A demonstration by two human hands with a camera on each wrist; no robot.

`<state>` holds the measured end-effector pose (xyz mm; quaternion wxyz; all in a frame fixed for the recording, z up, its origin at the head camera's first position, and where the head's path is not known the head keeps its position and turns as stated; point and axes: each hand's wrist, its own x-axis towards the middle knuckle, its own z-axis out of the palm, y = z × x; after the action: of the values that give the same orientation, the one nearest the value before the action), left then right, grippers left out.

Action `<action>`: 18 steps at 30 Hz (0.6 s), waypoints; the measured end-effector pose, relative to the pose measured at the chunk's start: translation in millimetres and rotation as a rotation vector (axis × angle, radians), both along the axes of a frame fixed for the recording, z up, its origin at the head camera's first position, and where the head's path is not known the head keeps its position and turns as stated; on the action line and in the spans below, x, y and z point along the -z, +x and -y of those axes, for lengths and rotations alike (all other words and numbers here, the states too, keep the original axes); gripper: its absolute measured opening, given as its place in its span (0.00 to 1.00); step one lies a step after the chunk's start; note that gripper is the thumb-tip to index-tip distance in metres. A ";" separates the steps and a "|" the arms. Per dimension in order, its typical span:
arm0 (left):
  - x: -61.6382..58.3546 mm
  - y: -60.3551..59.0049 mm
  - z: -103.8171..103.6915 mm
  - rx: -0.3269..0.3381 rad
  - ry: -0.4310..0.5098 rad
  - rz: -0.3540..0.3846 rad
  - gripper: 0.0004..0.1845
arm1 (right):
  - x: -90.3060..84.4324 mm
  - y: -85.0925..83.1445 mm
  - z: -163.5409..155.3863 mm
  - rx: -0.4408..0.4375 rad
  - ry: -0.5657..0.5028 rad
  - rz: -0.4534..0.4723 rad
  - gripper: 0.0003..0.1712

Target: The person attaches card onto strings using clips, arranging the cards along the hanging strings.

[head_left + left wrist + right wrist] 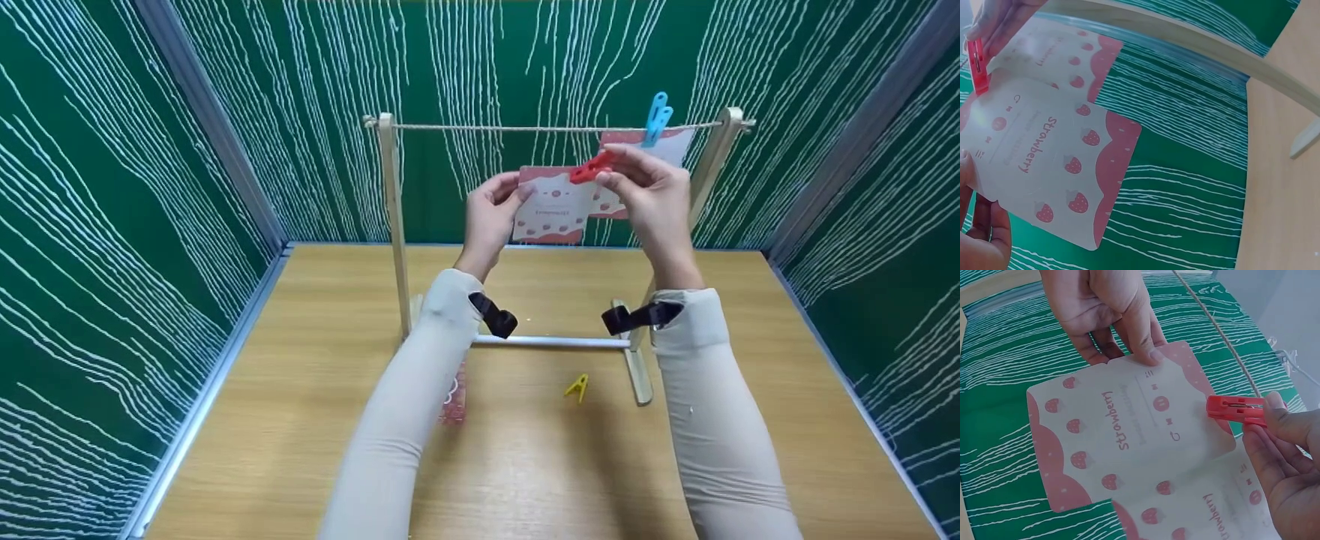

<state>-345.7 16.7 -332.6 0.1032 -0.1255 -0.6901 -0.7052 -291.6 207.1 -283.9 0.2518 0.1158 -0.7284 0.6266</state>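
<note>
Two things lie loose on the wooden tabletop nearest the person: a yellow clothespin between the forearms, and a strip of strawberry-printed paper mostly hidden under the left sleeve. Both rest just in front of the small drying rack, whose metal foot bar runs behind the wrists.

Above that, both hands are raised to a strawberry card. The left hand pinches the card's left edge between thumb and fingers and holds it flat and upright. The right hand pinches a red clothespin by its handles at the card's upper right corner; from the right wrist view the peg's tip just meets the card's edge, and I cannot tell whether it has bitten on yet. The card sits a little below the string, not against it.

Farther back, a second card already hangs at the right end of the string, held by a blue clothespin.

As I judge it, one card is hung, and the one in hand has yet to be lifted to the string and pegged. The yellow peg and the paper on the tabletop look like what remains after that.
</note>
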 end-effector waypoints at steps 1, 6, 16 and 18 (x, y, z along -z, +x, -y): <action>-1.9 0.2 -0.3 -0.001 0.000 0.002 0.14 | -1.5 -0.6 0.6 0.000 -0.010 -0.006 0.18; -8.9 0.3 -1.8 -0.008 -0.001 0.008 0.15 | -7.9 -2.6 3.5 0.014 -0.036 -0.061 0.16; -20.1 2.3 -4.3 -0.023 0.027 -0.005 0.15 | -21.0 -2.3 6.2 0.045 -0.120 -0.123 0.14; -22.8 1.7 -4.6 -0.028 0.032 -0.007 0.15 | -25.6 -0.1 7.9 0.060 -0.135 -0.124 0.14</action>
<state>-343.9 21.3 -309.8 0.1173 -0.1165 -0.6803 -0.7141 -291.7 199.2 -258.3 0.3223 0.1155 -0.6706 0.6581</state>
